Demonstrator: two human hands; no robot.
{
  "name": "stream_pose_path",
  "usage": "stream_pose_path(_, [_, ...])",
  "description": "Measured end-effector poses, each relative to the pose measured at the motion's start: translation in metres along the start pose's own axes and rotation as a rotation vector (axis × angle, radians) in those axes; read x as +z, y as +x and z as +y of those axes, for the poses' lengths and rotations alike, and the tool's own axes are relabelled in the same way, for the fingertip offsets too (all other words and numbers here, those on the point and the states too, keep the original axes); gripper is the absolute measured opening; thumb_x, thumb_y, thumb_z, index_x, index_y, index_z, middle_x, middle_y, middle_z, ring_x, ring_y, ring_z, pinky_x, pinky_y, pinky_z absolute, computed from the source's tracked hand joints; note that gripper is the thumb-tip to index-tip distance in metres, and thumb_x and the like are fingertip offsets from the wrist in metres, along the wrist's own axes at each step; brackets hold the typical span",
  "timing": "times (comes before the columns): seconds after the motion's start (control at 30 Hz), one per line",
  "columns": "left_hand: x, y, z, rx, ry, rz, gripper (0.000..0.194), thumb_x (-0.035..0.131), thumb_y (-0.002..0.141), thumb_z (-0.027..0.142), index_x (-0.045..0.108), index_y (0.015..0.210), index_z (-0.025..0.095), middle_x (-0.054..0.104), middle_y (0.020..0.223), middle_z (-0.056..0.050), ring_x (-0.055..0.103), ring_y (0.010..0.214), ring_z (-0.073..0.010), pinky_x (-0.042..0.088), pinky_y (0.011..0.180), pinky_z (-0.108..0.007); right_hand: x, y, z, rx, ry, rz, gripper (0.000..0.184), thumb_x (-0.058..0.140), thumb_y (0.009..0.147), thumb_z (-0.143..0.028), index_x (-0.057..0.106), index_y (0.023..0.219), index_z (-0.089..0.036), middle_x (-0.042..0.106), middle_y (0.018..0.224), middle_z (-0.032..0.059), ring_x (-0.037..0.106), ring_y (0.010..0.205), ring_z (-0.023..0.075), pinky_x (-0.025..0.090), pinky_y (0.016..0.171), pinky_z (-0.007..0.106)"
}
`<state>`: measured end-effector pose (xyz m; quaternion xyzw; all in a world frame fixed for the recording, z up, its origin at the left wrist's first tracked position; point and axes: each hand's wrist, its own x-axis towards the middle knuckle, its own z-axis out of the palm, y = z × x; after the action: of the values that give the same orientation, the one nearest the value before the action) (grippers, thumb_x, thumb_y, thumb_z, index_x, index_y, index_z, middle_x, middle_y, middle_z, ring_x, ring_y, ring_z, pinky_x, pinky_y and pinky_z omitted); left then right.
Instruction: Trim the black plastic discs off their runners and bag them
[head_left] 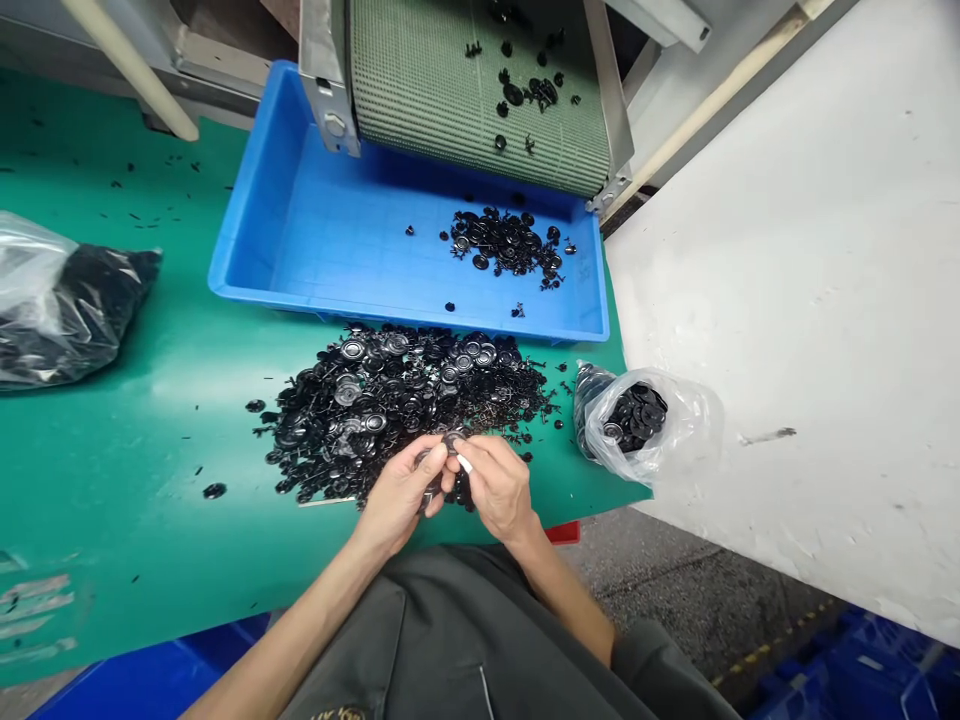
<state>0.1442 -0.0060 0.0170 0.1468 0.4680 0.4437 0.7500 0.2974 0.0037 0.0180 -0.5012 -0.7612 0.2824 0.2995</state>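
Close in front of my body, both hands meet at the near edge of a pile of black plastic parts (pixel 405 390). My left hand (pixel 405 490) is closed around several round black discs, some showing between its fingers. One black disc (pixel 452 441) sits upright between the fingertips of both hands. My right hand (pixel 499 485) pinches that disc from the right; a small white piece shows at one of its fingers, and I cannot tell what it is. The pile mixes round discs with small thin sprue-like bits.
Behind the pile stands a blue tray (pixel 345 300) holding more black parts, under a green conveyor belt (pixel 472 130) carrying loose pieces. To the right is an open plastic bag (pixel 690 415) of discs; at left lies a filled bag (pixel 82 310). A white panel (pixel 795 330) borders the right side.
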Motion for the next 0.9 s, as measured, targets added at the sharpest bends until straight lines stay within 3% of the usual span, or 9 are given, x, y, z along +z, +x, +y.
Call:
stream_pose_path(0.13, [-0.005,-0.001,-0.002,0.073,0.226,0.054,0.042,0.07,0.08,0.051,0.065,0.102,0.016,0.056,0.061,0.003,0.047,0.05,-0.0107,0.036,0.036,-0.018,-0.002,-0.001,-0.005,0.12,0.123,-0.057,0.038,0.045,0.089,-0.009,0.071,0.113,-0.023,0.064,0.115,0.0081,0.062,0.104,0.0184,0.052,0.094,0.034])
stream_pose_path(0.23, [-0.01,0.0,0.0,0.087,0.483,0.032,0.045,0.064,0.082,0.054,0.067,0.107,0.017,0.055,0.057,0.004,0.045,0.044,-0.0109,0.034,0.037,-0.021,-0.007,0.004,-0.005,0.213,0.221,-0.071,0.038,0.048,0.085,-0.008,0.069,0.112,-0.023,0.064,0.112,0.0059,0.063,0.096,0.0158,0.055,0.084,0.028])
stream_pose_path(0.33, [-0.009,0.0,0.004,0.156,0.715,0.01,0.041,0.057,0.086,0.051,0.071,0.108,0.019,0.056,0.054,0.004,0.049,0.044,-0.0123,0.038,0.044,-0.023,-0.014,0.011,-0.004,0.173,0.183,-0.116,0.043,0.043,0.086,-0.007,0.067,0.118,-0.024,0.066,0.109,0.0053,0.062,0.097,0.0165,0.053,0.088,0.03])
stream_pose_path(0.43, [-0.006,-0.002,0.008,0.242,0.832,0.049,0.041,0.051,0.09,0.047,0.064,0.119,0.02,0.058,0.056,0.005,0.057,0.051,-0.0154,0.045,0.054,-0.026,-0.019,0.015,-0.002,0.145,0.134,-0.096,0.039,0.042,0.086,-0.007,0.072,0.106,-0.022,0.069,0.105,0.0058,0.062,0.1,0.0188,0.051,0.093,0.034])
stream_pose_path(0.6, [-0.003,-0.008,0.005,0.25,0.888,0.05,0.037,0.046,0.093,0.044,0.055,0.121,0.022,0.059,0.055,0.007,0.058,0.051,-0.0165,0.046,0.059,-0.027,-0.006,0.011,0.005,0.484,0.491,0.06,0.017,0.056,0.083,-0.022,0.069,0.095,-0.021,0.068,0.089,0.0024,0.067,0.076,0.0156,0.059,0.071,0.029])
stream_pose_path(0.7, [-0.001,-0.008,-0.002,0.228,0.826,0.005,0.032,0.044,0.094,0.045,0.059,0.11,0.022,0.06,0.054,0.005,0.057,0.051,-0.0164,0.043,0.055,-0.025,0.003,0.005,0.004,0.588,0.661,0.079,0.028,0.06,0.079,-0.024,0.065,0.106,-0.02,0.065,0.087,0.0005,0.066,0.069,0.0128,0.06,0.064,0.026])
stream_pose_path(0.77, [-0.001,-0.007,-0.005,0.227,0.789,0.0,0.031,0.045,0.093,0.046,0.062,0.103,0.022,0.06,0.056,0.004,0.057,0.052,-0.0162,0.041,0.052,-0.025,0.003,0.001,0.0,0.523,0.618,0.054,0.034,0.056,0.079,-0.02,0.065,0.112,-0.021,0.064,0.092,0.001,0.067,0.073,0.0122,0.06,0.067,0.025])
stream_pose_path(0.9, [-0.006,-0.008,-0.006,0.261,0.835,-0.024,0.028,0.051,0.091,0.046,0.066,0.091,0.022,0.058,0.055,0.004,0.055,0.051,-0.015,0.041,0.052,-0.024,-0.004,-0.008,-0.007,0.255,0.265,-0.041,0.035,0.046,0.084,-0.008,0.07,0.105,-0.023,0.067,0.103,0.0045,0.065,0.097,0.0159,0.053,0.089,0.028])
